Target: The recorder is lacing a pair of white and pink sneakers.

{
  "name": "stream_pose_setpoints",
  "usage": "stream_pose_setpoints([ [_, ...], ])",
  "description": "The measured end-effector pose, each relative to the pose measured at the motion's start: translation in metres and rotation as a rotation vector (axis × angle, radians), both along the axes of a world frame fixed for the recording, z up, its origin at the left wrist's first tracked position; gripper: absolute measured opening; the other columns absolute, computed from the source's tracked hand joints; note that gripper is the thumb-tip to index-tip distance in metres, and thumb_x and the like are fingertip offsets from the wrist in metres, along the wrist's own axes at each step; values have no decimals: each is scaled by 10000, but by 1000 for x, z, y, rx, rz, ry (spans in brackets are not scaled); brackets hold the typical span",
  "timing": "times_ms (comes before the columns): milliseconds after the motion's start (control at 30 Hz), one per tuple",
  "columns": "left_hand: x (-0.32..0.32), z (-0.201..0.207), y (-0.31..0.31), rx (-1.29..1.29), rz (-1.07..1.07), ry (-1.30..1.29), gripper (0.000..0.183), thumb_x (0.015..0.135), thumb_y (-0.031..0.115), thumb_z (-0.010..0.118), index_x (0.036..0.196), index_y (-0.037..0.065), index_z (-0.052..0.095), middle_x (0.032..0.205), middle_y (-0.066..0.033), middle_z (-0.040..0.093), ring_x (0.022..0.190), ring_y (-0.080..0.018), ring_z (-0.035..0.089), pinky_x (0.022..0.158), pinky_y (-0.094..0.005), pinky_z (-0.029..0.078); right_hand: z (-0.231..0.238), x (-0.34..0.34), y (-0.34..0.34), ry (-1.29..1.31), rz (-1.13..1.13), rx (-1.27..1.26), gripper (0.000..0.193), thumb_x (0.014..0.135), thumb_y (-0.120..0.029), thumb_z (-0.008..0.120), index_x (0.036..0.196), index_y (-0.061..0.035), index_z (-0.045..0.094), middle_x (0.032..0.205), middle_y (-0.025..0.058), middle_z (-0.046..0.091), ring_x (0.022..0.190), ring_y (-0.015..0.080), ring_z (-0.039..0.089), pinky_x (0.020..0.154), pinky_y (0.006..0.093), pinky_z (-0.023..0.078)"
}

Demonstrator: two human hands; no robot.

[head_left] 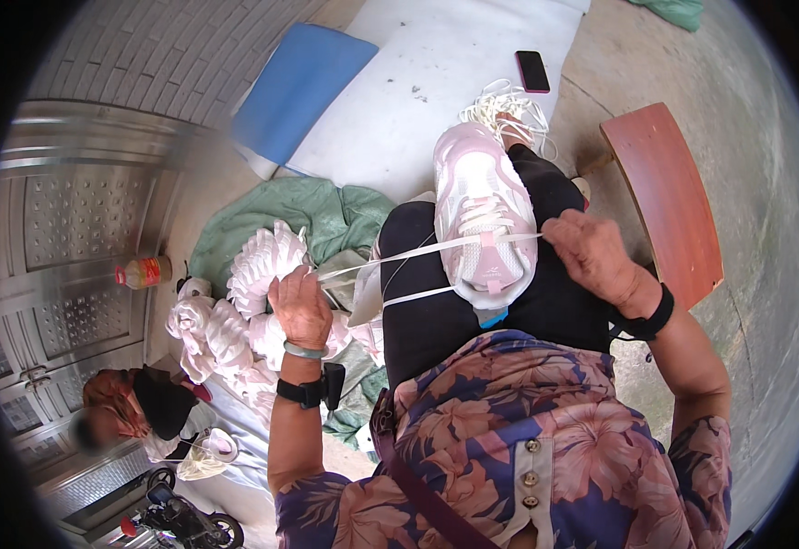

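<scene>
A pink and white sneaker (486, 220) rests on my black-clad thighs, its toe pointing away from me. Across its upper part runs a white shoelace (427, 249), pulled out to both sides. My left hand (301, 306) is closed on one end, left of the lap and beside a heap of pale pink shoes. The other end sits pinched in my right hand (590, 256), just right of the sneaker. A second stretch of lace (418, 296) crosses my left thigh lower down. Something blue (493, 317) shows at the shoe's heel opening.
Pale pink shoes (258, 270) lie heaped on green cloth (326, 206) at left. Loose white laces (496, 108) lie by my foot, near a phone (532, 71). A wooden bench (665, 197) stands at right, a blue mat (303, 96) beyond. Another person (157, 403) is at lower left.
</scene>
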State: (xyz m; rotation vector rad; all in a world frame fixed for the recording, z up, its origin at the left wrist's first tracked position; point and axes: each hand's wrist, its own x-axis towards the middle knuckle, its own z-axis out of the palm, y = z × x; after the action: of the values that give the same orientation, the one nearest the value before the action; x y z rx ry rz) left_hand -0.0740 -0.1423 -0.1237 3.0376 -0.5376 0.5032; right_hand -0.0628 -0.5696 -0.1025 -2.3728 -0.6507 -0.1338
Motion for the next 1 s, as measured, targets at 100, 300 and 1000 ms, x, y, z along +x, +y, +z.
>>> stream_pose_setpoints([
  [100,3,9,5,31,29,-15,183,712,82,560,890,54,592,1028,-90,588,936,-272,544,940,-470,326,6,-1,-15,-67,-45,-95,144,739,-47,592,882,-63,586,689,99,517,633,306,553,543,382,446],
  [300,-2,2,17,9,41,97,151,733,84,550,874,50,593,970,-97,601,910,-286,545,908,-463,348,11,-10,-17,-22,-31,-160,151,727,-37,590,874,-69,578,684,101,519,601,310,553,522,380,445],
  [1000,18,19,138,-159,350,31,156,823,169,559,922,71,629,816,-178,633,767,-368,609,684,-446,476,53,-43,-202,-231,87,-690,296,706,-29,599,978,-27,481,709,87,484,637,267,519,633,377,425],
])
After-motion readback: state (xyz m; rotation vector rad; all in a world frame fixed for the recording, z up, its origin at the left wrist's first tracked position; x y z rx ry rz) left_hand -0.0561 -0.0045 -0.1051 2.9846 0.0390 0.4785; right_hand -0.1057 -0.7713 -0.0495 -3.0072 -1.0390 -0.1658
